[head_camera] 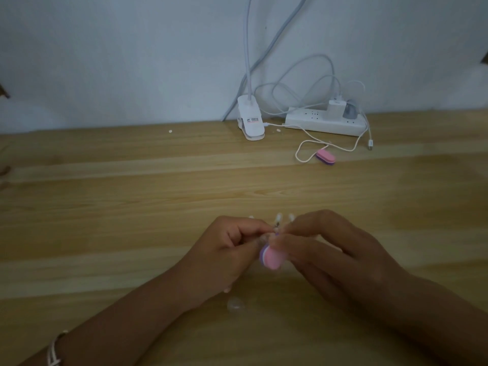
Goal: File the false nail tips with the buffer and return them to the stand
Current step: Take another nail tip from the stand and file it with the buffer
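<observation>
My right hand (327,249) pinches a small pink and purple buffer (270,257) low over the wooden table. Against the buffer's upper end, my left hand (227,247) pinches a clear false nail tip (261,237), mostly hidden by my fingers. Just behind my fingertips stands the nail stand (277,223), with white tips on thin stalks; my hands cover its lower part. A clear round piece (235,304) lies on the table under my left wrist.
A second pink and purple buffer (326,156) lies farther back on the right, beside a white cable. A white clip lamp base (250,120) and a white power strip (324,122) with plugged chargers stand along the wall. Two small white bits (170,131) lie near them.
</observation>
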Motion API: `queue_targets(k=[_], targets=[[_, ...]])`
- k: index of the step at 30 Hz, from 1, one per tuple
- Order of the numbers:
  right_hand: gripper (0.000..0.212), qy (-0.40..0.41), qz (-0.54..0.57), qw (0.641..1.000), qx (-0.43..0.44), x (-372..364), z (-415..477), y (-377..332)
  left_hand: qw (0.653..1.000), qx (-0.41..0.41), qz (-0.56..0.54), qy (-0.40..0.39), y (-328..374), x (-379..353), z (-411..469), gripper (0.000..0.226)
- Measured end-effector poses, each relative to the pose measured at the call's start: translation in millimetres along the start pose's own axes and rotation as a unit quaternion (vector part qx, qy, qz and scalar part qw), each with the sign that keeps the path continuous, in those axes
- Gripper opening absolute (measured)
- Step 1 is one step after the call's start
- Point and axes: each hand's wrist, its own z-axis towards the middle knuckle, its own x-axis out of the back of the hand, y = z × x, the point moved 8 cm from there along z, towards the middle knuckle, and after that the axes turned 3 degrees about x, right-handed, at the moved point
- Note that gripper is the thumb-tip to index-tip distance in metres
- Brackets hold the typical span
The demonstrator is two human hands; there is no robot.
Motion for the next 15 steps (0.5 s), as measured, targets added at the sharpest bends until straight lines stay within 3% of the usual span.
queue_targets(k=[10,13,15], targets=[[0.025,-0.001,-0.031,0.999,0.009,0,1,-1,1.0,-0.013,0.005,0.005,1,1,0,0.021],[0.024,-0.004,-0.007,0.998,-0.062,13,1,25,1.0,-0.023,0.003,-0.013,5,-1,-1,0.02],[0.022,0.011,-0.072,0.995,-0.062,21,2,33,1.0,-0.025,0.005,-0.017,5,-2,-1,0.019]])
